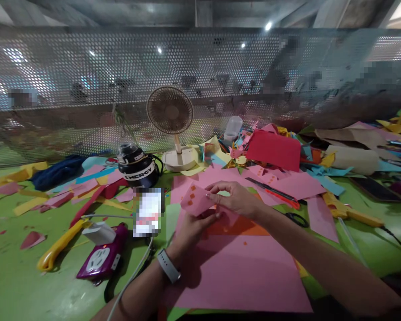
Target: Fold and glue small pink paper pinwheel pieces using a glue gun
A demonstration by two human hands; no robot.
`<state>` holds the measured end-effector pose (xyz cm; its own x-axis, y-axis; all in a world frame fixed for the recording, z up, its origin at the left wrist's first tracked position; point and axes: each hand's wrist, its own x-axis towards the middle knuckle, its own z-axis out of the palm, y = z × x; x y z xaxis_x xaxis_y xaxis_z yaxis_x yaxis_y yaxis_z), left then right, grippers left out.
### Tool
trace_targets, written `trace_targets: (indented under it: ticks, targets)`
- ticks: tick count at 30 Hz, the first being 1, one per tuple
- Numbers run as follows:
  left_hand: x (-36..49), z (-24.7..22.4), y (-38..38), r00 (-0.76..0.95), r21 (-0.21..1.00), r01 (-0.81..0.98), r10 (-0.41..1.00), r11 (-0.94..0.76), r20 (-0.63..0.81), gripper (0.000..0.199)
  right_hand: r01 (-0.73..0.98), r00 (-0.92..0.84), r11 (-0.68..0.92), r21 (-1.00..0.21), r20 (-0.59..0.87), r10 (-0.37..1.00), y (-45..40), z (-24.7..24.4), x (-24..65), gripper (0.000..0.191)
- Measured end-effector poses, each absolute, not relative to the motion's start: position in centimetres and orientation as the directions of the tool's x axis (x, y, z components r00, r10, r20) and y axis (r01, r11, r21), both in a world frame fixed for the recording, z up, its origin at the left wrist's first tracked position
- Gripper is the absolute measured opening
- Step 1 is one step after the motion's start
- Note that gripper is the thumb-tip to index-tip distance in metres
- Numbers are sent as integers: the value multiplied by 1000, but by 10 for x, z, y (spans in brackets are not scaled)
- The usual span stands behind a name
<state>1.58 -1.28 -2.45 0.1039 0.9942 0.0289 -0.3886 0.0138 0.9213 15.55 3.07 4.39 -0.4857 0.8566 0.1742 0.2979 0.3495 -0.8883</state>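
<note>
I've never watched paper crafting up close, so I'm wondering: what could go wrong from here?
The small pink card at the right hand's fingertips looks thin, so it might crease under handling.

The tiny orange piece on the large pink sheet could easily be brushed away and lost.

The white cable passes close by the left forearm; a careless move might tug it.

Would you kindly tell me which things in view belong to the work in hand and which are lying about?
Likely in use:
- pink piece with orange diamonds, in right hand; left hand below
- large pink sheet underneath

Apparently lying about:
- fan
- black bottle
- purple power socket
- blue bundle
</note>
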Motion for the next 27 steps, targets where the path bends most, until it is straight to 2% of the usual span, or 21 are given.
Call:
trace_targets:
  ticks: [7,10,13,15,17,19,23,27]
  targets:
    - [15,-25,-15,69,923,-380,997,55,-31,31,426,-371,408,-807,255,893,20,52,207,29]
    - [12,-23,-17,117,935,-344,992,81,-43,26,509,-262,341,-791,235,936,8,57,256,29]
    - [11,-22,-17,125,929,-352,989,114,-74,24,651,-84,246,-718,254,964,-4,57,313,29]
    - [11,-22,-17,118,906,-398,988,142,-103,27,771,-7,185,-609,282,959,-11,51,353,32]
    - [11,-23,-16,114,888,-432,986,157,-119,29,891,13,135,-434,322,947,-16,41,392,35]
    - [12,-24,-15,96,879,-449,987,159,-129,29,960,1,83,-266,301,954,-21,27,426,37]
    - [13,-27,-12,12,858,-494,988,138,-152,31,997,-79,78,9,149,986,-35,3,461,49]
    - [14,-27,-10,-44,856,-510,990,90,-130,26,981,-94,72,180,116,989,-43,-3,455,58]
